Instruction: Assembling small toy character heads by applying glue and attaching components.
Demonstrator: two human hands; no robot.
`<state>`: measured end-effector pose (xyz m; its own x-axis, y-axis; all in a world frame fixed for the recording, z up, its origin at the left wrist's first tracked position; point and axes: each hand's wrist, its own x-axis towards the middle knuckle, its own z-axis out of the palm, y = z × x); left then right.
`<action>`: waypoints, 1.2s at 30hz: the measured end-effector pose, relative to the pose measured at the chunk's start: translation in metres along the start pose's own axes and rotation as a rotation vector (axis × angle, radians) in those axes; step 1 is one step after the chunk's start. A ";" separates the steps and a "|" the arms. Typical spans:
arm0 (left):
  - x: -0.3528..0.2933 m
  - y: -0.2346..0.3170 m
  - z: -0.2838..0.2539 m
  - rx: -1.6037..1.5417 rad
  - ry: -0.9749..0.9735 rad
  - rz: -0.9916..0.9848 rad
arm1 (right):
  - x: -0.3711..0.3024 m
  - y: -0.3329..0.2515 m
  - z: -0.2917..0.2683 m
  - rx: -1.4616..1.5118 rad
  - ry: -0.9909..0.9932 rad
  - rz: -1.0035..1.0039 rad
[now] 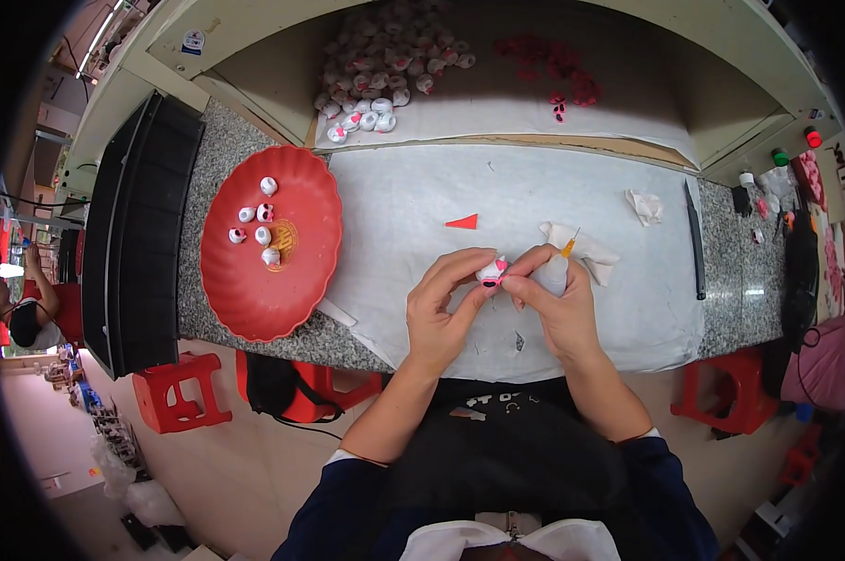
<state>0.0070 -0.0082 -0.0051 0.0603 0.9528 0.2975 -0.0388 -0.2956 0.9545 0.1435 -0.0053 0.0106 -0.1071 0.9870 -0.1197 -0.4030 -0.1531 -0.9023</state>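
Note:
Between its thumb and fingers, my left hand (438, 313) holds a small white figurine head (489, 272) with a pink heart and pink-and-black glasses on it. My right hand (570, 316) pinches at the glasses' side with thumb and forefinger. A small translucent squeeze bottle (554, 274) with an orange needle tip is tucked in that same hand, its needle pointing up and away. Both hands are close together above the white covering sheet (394, 215). Beyond the bottle lies a crumpled white cloth (598, 251). A flat red pointed piece (462, 222) rests farther left.
A red scalloped plate (219, 280) at left carries several similar white heads. Under the far shelf sit a heap of white heads (385, 56) and pink-and-black glasses (559, 109). Tweezers-like dark tool (695, 243) and crumpled tissue (644, 208) lie right. Black bin (133, 243) stands far left.

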 end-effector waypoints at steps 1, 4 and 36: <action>0.000 0.000 0.000 0.000 -0.002 -0.001 | 0.000 0.000 0.000 0.001 0.002 0.000; 0.000 0.002 0.000 -0.059 -0.003 -0.019 | -0.001 0.000 -0.001 -0.019 0.009 -0.012; -0.001 0.006 -0.005 -0.292 -0.102 -0.212 | -0.004 -0.001 -0.002 -0.134 -0.111 -0.066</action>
<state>0.0022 -0.0109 0.0002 0.1965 0.9745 0.1085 -0.2969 -0.0463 0.9538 0.1465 -0.0090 0.0112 -0.1868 0.9822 -0.0185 -0.2887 -0.0728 -0.9546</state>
